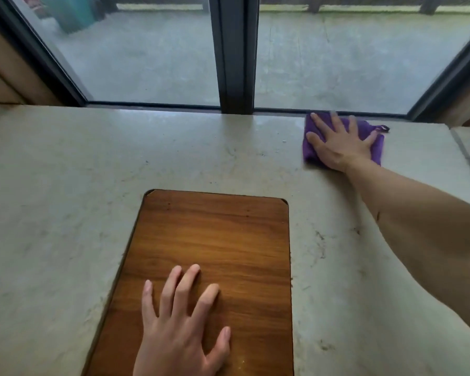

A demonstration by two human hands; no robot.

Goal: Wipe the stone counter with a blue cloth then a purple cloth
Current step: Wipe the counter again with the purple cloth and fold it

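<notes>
Purple cloth at the far right edge, under the right hand

The right hand [339,143] presses flat, fingers spread, on the folded purple cloth [314,154], which lies on the stone worktop [65,199] just beside the window frame [235,55]. Unwiped stone stretches leftward and toward the person, so the stroke likely runs that way. The left hand [182,321] rests open on the wooden panel [215,234], well apart. No blue cloth shows.
</notes>
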